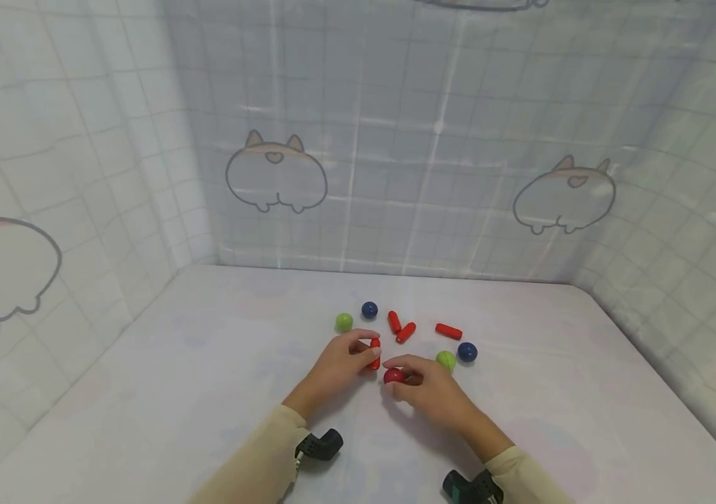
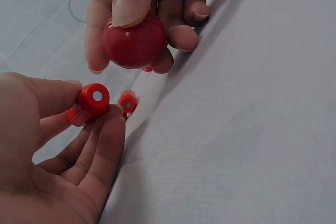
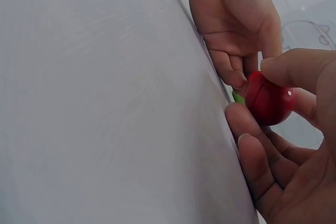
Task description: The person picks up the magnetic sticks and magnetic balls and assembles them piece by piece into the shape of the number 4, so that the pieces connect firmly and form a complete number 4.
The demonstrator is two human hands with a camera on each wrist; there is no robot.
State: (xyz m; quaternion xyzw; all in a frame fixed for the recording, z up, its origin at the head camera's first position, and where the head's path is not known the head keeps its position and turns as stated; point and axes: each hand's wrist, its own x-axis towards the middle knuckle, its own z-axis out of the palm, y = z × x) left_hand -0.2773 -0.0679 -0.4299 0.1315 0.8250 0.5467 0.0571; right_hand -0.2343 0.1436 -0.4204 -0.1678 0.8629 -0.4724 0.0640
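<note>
My left hand pinches a red rod between thumb and fingers. A small silver disc shows in the rod's end in the left wrist view. Close on its right, my right hand grips a dark red ball, thumb on one side and fingers on the other. A fine seam runs across the ball in the right wrist view. The rod and the ball are held near each other with a small gap between them, low over the white tabletop.
Beyond the hands lie red rods, with another rod farther right. A green ball and a blue ball sit behind the left hand. Another green ball and blue ball lie beside the right hand. Patterned curtains surround the table.
</note>
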